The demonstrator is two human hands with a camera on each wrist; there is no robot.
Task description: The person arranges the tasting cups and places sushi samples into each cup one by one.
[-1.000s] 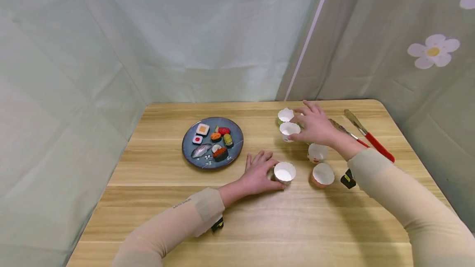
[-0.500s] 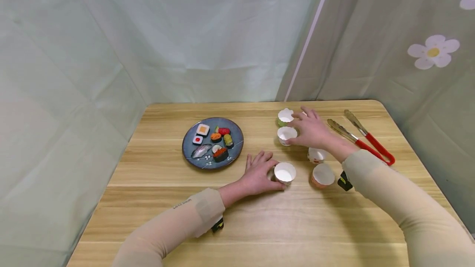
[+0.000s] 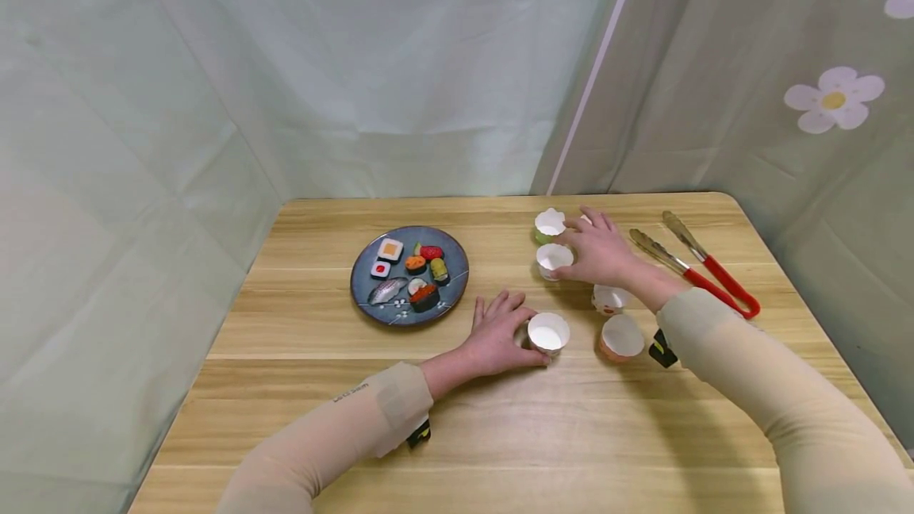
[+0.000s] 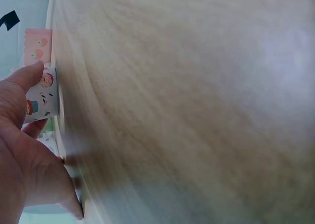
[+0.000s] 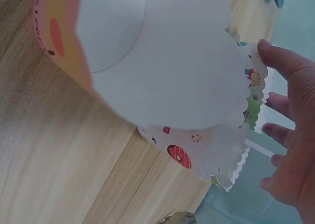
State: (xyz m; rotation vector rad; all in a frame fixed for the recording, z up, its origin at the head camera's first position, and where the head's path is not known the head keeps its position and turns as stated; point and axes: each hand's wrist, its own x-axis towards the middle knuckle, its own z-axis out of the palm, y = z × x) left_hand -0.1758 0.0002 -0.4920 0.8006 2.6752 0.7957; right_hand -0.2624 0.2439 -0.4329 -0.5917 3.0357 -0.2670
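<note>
My left hand (image 3: 500, 339) grips a small white paper baking cup (image 3: 548, 335) between thumb and forefinger, its other fingers spread over the table. Printed pictures show on this cup's side in the left wrist view, with a pink cup (image 4: 37, 47) beyond. Farther back, my right hand (image 3: 603, 254) holds another white paper cup (image 3: 554, 261) by its sides. Just behind that one stands a green-sided cup (image 3: 549, 227). A white sliver beyond the right fingers is mostly hidden. Nearer me are a dotted white cup (image 3: 608, 300) and an orange-pink cup (image 3: 621, 339).
A round dark blue plate (image 3: 453, 292) with several toy sushi pieces (image 3: 424, 297) lies left of the cups. Red-handled metal tongs (image 3: 727, 278) rest at the right of the wooden table (image 3: 286, 324). Cloth curtains (image 3: 428, 101) hang behind the table.
My right hand and its cup have moved slightly toward me and left, then barely shifted. More of the tongs shows beside the right arm. The left hand stays still.
</note>
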